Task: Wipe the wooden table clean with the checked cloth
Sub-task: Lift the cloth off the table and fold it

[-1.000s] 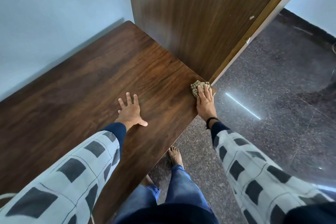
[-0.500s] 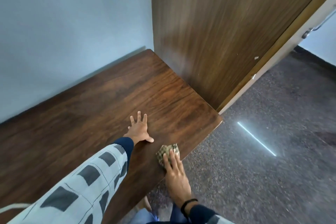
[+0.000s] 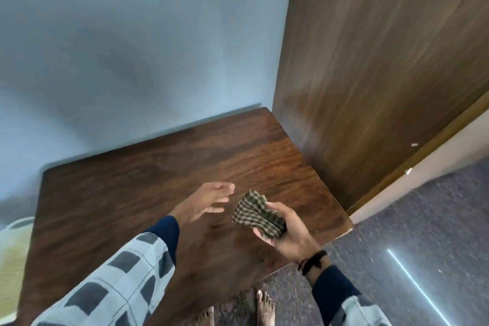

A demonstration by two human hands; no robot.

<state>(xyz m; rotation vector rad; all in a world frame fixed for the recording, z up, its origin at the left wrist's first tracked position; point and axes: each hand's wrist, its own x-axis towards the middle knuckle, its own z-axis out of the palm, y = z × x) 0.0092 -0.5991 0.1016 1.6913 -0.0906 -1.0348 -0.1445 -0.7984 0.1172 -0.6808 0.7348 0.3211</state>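
We see our right hand (image 3: 289, 233) turned palm up over the front right part of the wooden table (image 3: 148, 172), grasping the checked cloth (image 3: 255, 214). The cloth is bunched into a small wad, green and tan. The thumb lies on its right edge and the curled fingers come up under its lower end. It looks lifted clear of the tabletop rather than pressed on it. A dark band (image 3: 315, 259) circles that wrist.

Our left hand (image 3: 205, 204) is just to the left of the cloth and apart from it, released, with the fingers straight and pointing toward the cloth. The hand is blurred, so we cannot tell whether it touches the wood below. Its arm wears a pale sleeve (image 3: 116, 283) with dark squares and a navy cuff.

The table sits in a corner: a pale blue wall (image 3: 132, 47) runs along its far side, and a tall wooden panel (image 3: 383, 74) stands against its right end. Beyond the front edge lies a dark speckled floor (image 3: 428, 219), where two bare feet (image 3: 264, 307) stand and a thin bright streak (image 3: 412, 283) of light shows. A pale yellowish shape (image 3: 12, 262) sits at the left edge of the view, too blurred to name.
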